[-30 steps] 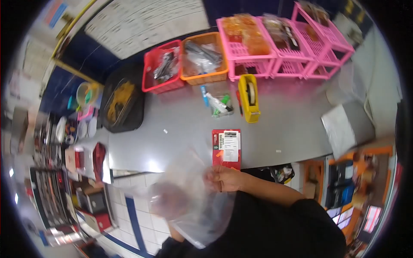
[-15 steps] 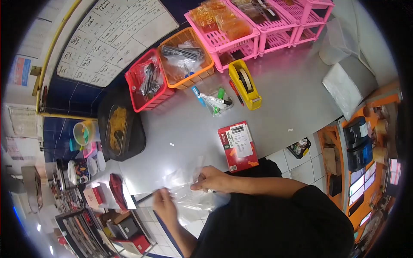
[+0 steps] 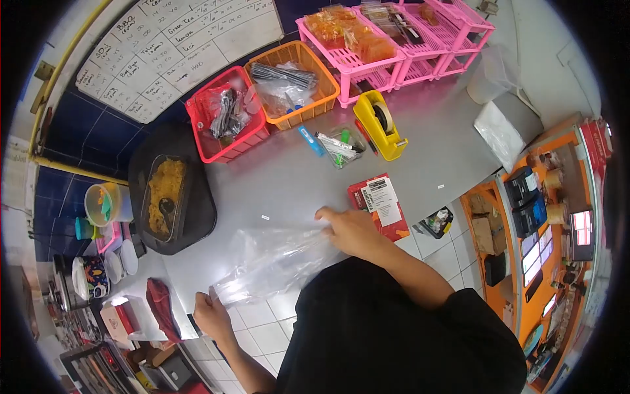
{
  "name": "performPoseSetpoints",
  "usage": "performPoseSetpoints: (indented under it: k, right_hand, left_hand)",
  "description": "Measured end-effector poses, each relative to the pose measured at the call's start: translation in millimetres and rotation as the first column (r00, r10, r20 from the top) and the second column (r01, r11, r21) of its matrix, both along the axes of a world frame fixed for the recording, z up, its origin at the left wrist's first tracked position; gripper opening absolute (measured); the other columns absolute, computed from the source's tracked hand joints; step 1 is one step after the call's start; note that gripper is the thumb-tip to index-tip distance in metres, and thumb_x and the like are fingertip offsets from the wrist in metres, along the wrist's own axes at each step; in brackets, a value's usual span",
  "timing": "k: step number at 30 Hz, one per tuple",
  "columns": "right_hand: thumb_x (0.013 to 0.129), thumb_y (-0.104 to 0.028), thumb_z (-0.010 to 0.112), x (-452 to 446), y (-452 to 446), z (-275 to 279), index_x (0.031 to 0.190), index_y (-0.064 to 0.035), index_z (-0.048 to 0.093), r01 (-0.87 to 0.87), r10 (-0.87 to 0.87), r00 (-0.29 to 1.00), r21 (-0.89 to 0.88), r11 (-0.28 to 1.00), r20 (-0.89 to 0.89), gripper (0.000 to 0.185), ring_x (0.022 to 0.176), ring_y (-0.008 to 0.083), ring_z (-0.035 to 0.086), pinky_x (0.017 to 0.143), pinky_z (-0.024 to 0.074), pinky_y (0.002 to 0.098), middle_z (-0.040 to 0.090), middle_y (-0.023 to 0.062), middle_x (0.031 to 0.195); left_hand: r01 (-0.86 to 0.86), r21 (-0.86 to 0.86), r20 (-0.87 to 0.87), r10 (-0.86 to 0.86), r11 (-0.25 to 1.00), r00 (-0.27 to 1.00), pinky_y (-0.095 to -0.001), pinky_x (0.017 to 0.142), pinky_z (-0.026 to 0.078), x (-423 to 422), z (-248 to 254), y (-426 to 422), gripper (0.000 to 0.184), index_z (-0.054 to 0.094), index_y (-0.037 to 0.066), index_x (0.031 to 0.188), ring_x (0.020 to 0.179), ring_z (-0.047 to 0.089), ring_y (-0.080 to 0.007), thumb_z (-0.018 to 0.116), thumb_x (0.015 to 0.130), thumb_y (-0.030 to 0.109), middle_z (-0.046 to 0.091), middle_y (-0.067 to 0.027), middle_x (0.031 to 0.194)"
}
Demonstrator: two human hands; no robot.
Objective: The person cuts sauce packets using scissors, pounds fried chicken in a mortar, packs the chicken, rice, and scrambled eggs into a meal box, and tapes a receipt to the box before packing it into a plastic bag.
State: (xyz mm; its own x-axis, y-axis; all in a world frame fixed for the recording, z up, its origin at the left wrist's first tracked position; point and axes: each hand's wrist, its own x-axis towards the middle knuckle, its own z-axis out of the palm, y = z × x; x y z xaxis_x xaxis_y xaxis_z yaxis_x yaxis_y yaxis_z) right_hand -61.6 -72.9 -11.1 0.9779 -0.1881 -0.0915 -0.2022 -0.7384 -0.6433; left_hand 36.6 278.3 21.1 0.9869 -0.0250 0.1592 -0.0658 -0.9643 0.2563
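A clear plastic bag (image 3: 275,259) is stretched flat between my two hands, over the near edge of the metal table. My left hand (image 3: 213,316) pinches its lower left corner. At its upper right end, my right hand (image 3: 351,231) grips the plastic with bent fingers. Just beyond my right hand lies a red box (image 3: 380,205) with a white printed label on top. A yellow tape dispenser (image 3: 380,125) stands behind the box, and a clear holder with markers (image 3: 341,148) is to its left.
Red basket (image 3: 226,118) and orange basket (image 3: 292,85) hold packaged items at the back. Pink racks (image 3: 367,65) stand at back right. A black tub (image 3: 167,197) with yellow food is at left. White plastic (image 3: 499,134) lies at right; orange shelving (image 3: 518,262) is beyond.
The crumpled bag has been spread out as my hands moved apart, my left hand down and left, my right hand up and right. The view has shifted too.
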Motion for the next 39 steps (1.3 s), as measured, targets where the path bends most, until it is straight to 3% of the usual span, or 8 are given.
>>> performPoseSetpoints:
  k: [6, 12, 15, 17, 23, 32, 36, 39]
  right_hand:
    - [0.088, -0.018, 0.065, 1, 18, 46, 0.114, -0.0154, 0.06, 0.084, -0.082, 0.976, -0.002, 0.996, 0.203, 0.026, 0.066, 0.0371, 0.066, 0.063, 0.0507, 0.0488, 0.066, 0.0146, 0.068]
    - [0.085, -0.011, 0.059, 0, 23, 65, 0.114, -0.013, 0.06, 0.0, 0.086, 0.972, -0.363, 0.932, 0.22, 0.029, 0.071, 0.0359, 0.068, 0.066, 0.053, 0.0466, 0.07, 0.0113, 0.082]
    - [0.076, -0.038, 0.079, -33, -62, 27, 0.136, -0.0121, 0.051, 0.211, -0.17, 0.967, 0.222, 0.952, -0.191, 0.071, 0.106, 0.0328, 0.065, 0.085, 0.052, 0.0494, 0.066, 0.019, 0.108]
    - [0.068, -0.05, 0.084, -41, -70, 1, 0.149, -0.0193, 0.038, 0.436, -0.486, 0.86, -0.273, 0.858, -0.155, 0.099, 0.126, 0.0406, 0.051, 0.099, 0.0442, 0.0574, 0.05, 0.0254, 0.136]
    - [0.065, -0.045, 0.086, 1, -40, -33, 0.157, -0.0241, 0.021, 0.551, -0.688, 0.61, -0.414, 0.724, -0.392, 0.114, 0.129, 0.0532, 0.042, 0.107, 0.0377, 0.0599, 0.021, 0.0332, 0.153]
    - [0.072, -0.038, 0.084, -64, -47, 64, 0.153, -0.0075, 0.03, -0.026, 0.166, 0.974, 0.646, 0.763, -0.157, 0.102, 0.135, 0.0363, 0.043, 0.113, 0.0349, 0.0418, 0.042, 0.0277, 0.145]
    - [0.076, -0.036, 0.082, -47, -29, 50, 0.153, -0.0032, 0.03, -0.183, 0.401, 0.894, 0.652, 0.735, -0.201, 0.098, 0.134, 0.0342, 0.044, 0.115, 0.0311, 0.0419, 0.045, 0.0219, 0.144]
    - [0.074, -0.034, 0.083, -52, -30, 4, 0.148, -0.0035, 0.039, -0.288, 0.262, 0.921, 0.051, 0.956, 0.287, 0.091, 0.116, 0.0232, 0.056, 0.101, 0.0458, 0.0386, 0.057, 0.0149, 0.127]
  left_hand:
    - [0.254, 0.181, 0.332, -0.303, 0.95, 0.894, -0.0387, 0.086, 0.051, -9, 5, -89, 0.064, 0.051, 0.008, 0.137, 0.103, 0.064, -0.0356, 0.074, 0.077, 0.004, 0.061, -0.0181, 0.122]
    - [0.645, -0.192, 0.093, -0.64, 0.74, 0.763, -0.0377, 0.081, 0.054, 3, -11, -106, 0.059, 0.058, 0.003, 0.134, 0.094, 0.069, -0.0308, 0.068, 0.076, -0.003, 0.07, -0.0181, 0.1]
    - [0.583, -0.114, 0.422, -0.492, 0.804, 0.761, -0.0351, 0.064, 0.053, 33, 1, -81, 0.05, 0.065, 0.004, 0.127, 0.07, 0.068, -0.0244, 0.062, 0.077, -0.006, 0.07, -0.0165, 0.084]
    - [0.266, -0.527, 0.066, -0.274, 0.807, 0.96, -0.0304, 0.049, 0.045, 33, 29, -72, 0.038, 0.068, 0.005, 0.124, 0.052, 0.058, -0.0141, 0.06, 0.086, 0.0, 0.066, -0.0089, 0.068]
    - [-0.026, -0.76, -0.335, -0.357, 0.649, 0.872, -0.0236, 0.043, 0.032, 25, 21, -75, 0.032, 0.068, 0.007, 0.126, 0.046, 0.04, -0.0037, 0.062, 0.097, 0.018, 0.045, 0.0066, 0.056]
    - [0.326, -0.742, -0.101, -0.579, 0.586, 0.809, -0.0296, 0.058, 0.05, -1, 22, -156, 0.03, 0.071, 0.009, 0.122, 0.053, 0.06, -0.0167, 0.063, 0.098, 0.024, 0.068, -0.014, 0.07]
    - [0.452, -0.817, -0.112, -0.868, 0.358, 0.485, -0.0295, 0.055, 0.048, -33, 64, -194, 0.032, 0.069, 0.006, 0.123, 0.056, 0.057, -0.0129, 0.064, 0.097, 0.023, 0.066, -0.0074, 0.072]
    - [0.86, -0.508, 0.158, -0.975, 0.053, 0.153, -0.0352, 0.055, 0.05, -59, 79, -195, 0.039, 0.065, 0.009, 0.129, 0.057, 0.062, -0.024, 0.068, 0.091, 0.017, 0.067, -0.0118, 0.073]
